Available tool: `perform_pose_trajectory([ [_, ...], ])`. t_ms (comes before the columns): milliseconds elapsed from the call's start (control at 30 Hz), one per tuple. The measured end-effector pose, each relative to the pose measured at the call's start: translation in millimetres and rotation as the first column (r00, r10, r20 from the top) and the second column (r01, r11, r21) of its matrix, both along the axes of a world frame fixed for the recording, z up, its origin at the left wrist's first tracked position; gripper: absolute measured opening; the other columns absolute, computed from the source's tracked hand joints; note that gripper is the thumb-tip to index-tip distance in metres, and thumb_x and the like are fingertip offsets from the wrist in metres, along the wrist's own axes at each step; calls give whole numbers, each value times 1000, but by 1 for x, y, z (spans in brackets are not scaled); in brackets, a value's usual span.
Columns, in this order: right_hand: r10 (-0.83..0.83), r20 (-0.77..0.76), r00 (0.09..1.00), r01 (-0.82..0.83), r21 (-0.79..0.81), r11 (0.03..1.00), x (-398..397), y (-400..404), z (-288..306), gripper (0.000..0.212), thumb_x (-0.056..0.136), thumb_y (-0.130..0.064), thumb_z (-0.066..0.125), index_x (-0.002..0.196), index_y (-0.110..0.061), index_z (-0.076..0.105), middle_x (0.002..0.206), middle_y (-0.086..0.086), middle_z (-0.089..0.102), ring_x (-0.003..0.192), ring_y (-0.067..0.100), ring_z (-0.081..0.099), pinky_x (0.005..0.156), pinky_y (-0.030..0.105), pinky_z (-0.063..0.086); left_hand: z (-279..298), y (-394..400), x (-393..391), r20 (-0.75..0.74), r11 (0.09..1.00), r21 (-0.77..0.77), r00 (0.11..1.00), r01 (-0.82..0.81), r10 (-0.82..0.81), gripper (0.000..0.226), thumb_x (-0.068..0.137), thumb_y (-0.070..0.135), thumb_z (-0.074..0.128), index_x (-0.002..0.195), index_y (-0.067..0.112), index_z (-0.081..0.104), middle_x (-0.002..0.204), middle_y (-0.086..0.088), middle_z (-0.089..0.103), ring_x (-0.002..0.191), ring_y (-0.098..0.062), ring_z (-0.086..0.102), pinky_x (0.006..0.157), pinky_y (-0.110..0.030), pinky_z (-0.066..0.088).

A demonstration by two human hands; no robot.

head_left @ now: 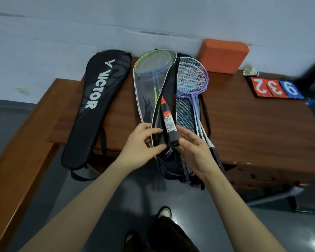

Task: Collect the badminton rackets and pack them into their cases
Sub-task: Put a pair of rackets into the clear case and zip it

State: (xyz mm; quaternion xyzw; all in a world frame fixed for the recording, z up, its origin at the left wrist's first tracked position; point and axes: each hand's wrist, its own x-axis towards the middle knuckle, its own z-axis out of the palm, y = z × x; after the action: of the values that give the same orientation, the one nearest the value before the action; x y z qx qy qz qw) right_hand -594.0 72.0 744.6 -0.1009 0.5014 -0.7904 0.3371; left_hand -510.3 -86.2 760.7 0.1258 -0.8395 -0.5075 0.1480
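Pale blue wall runs behind a brown wooden table (253, 120) where badminton gear lies. Near the table's front edge, a person holds the narrow end of a clear-fronted case (149, 91) with black backing and white piping; inside it shows one racket (153, 64) with a green and blue frame, its head toward the wall. The left hand (140, 142) pinches the case's white-trimmed edge between thumb and curled fingers. The right hand (193, 148) curls its thumb and fingers around the black handle end (169, 131) (it carries an orange label). Just right of this case, two loose rackets (193, 79), one purple and one white, lie on a dark mesh case (184, 113) that overhangs the front edge. Toward the left edge lies a black Victor case (96, 106). Three cases, three rackets counted. An orange block (224, 55), one shuttlecock (250, 71) and three number cards (275, 88) sit along the back edge at right.
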Motion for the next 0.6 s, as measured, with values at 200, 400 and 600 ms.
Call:
perform_pose_trajectory([
  [200,-4,-29,1000,6,75,997,7,-1,8,70,59,-37,84,121,-13,60,112,10,67,98,18,63,77,23,52,-1,4,3,-58,993,-3,992,-116,116,35,69,9,78,103,17,70,100,14,54,91,4,55,83,-8,41],
  [400,-98,-68,993,106,143,984,18,-6,2,38,77,-13,62,114,-8,61,107,9,68,95,13,64,77,21,50,-1,2,7,-43,990,-87,993,-114,110,30,70,12,78,99,14,71,100,9,56,92,-7,57,84,-16,45],
  [600,-130,-75,989,141,158,977,19,-18,0,37,80,-9,62,116,1,59,104,12,65,93,16,62,76,22,50,6,-17,15,-5,1000,-13,1000,-11,11,38,75,6,74,109,19,67,107,15,53,95,-9,58,88,-22,48],
])
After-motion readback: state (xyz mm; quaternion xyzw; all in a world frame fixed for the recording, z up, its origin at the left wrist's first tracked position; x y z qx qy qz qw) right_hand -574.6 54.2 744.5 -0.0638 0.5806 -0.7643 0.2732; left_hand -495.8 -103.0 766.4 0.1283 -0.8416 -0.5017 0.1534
